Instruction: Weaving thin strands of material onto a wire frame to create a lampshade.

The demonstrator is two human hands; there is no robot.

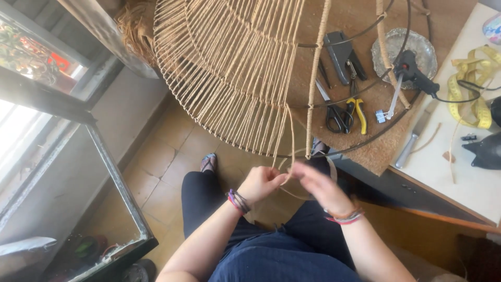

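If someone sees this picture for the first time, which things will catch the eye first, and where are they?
First is the large wire lampshade frame half-wrapped in tan cord, filling the upper middle. Just below it, the left hand and right hand pinch a loose cord strand hanging from the frame. To the right, scissors, yellow-handled pliers and a black glue gun lie on a brown mat.

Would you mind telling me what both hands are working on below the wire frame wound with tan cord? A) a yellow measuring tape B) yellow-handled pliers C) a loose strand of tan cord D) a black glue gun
C: the left hand and right hand pinch a loose strand of tan cord hanging from the wire frame wound with tan cord; the yellow-handled pliers, yellow measuring tape and black glue gun lie untouched on the table.
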